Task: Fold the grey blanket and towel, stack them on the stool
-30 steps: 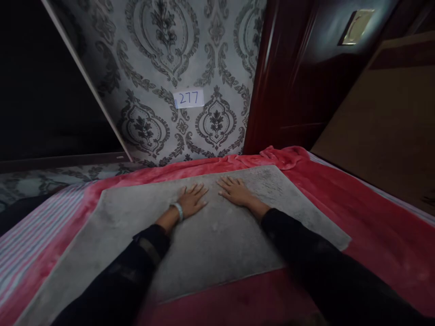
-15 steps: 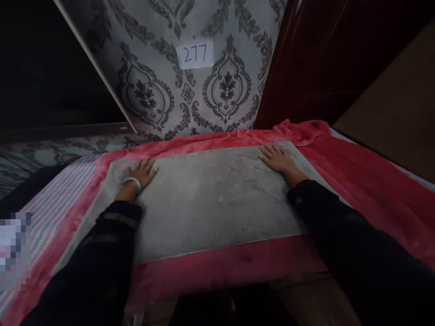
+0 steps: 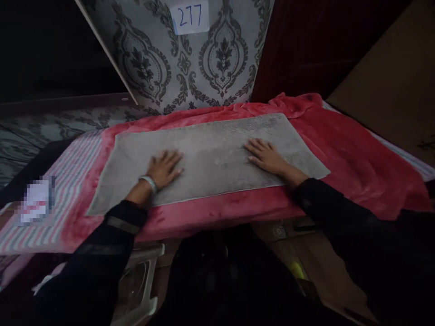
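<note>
A grey rectangular cloth, towel-like [image 3: 210, 156], lies spread out on a red plush blanket [image 3: 340, 136]. My left hand [image 3: 163, 170], with a pale bangle [image 3: 149, 182] at the wrist, rests palm down on the cloth's left half, fingers apart and slightly blurred. On the right half my right hand [image 3: 267, 156] lies flat with its fingers spread. Neither hand grips anything. Faint creases show near the cloth's far right corner.
Striped fabric [image 3: 68, 181] shows beneath the blanket at the left, with a pixelated item [image 3: 36, 201] on it. Behind stand a patterned wall [image 3: 190, 68] with a "277" paper [image 3: 190, 17], a dark screen [image 3: 61, 54] and a dark red panel [image 3: 306, 50]. A pale stool [image 3: 146, 280] is below.
Both hands have slid from the far corners of the cloth inward and toward me, staying on it. The view has tilted down, showing more floor and the stool.
</note>
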Tool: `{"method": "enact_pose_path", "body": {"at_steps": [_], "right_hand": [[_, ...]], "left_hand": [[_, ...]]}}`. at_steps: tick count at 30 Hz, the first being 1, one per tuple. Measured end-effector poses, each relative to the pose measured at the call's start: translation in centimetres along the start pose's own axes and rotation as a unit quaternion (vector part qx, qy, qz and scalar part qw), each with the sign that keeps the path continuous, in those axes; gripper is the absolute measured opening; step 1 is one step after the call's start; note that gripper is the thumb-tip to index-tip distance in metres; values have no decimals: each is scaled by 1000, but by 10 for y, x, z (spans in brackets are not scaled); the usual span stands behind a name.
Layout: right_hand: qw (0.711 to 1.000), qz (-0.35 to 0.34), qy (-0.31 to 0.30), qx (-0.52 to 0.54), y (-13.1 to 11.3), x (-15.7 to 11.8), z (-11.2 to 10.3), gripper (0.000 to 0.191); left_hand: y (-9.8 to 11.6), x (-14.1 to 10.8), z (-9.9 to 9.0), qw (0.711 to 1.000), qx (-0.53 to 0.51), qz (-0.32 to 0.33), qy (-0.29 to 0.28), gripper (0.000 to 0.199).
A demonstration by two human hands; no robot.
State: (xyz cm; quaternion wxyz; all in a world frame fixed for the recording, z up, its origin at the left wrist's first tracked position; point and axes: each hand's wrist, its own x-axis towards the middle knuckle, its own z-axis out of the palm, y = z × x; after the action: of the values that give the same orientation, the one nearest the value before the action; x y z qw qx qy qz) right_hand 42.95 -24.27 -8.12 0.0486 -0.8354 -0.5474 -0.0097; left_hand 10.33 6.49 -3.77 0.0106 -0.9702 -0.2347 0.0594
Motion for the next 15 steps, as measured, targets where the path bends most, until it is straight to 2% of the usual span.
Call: {"method": "enact_pose_path", "body": {"at_steps": [2,4,9,15], "right_hand": [[1000,-2,-13,-1,-12,-20,7,63],[1000,28,-8,-9,-8,-43,11,62],[993,115,29,-27,28,-102,15,65],[974,190,125,18,58,-152,35,73]], "left_hand": [[22,-15,13,1000,12,5,-7,68],[27,-33,24,1000,14,-14,-3,69],[-5,-86,34,996,19,-90,2,64],[-37,-145,40,982,7,-186,15,63]]}}
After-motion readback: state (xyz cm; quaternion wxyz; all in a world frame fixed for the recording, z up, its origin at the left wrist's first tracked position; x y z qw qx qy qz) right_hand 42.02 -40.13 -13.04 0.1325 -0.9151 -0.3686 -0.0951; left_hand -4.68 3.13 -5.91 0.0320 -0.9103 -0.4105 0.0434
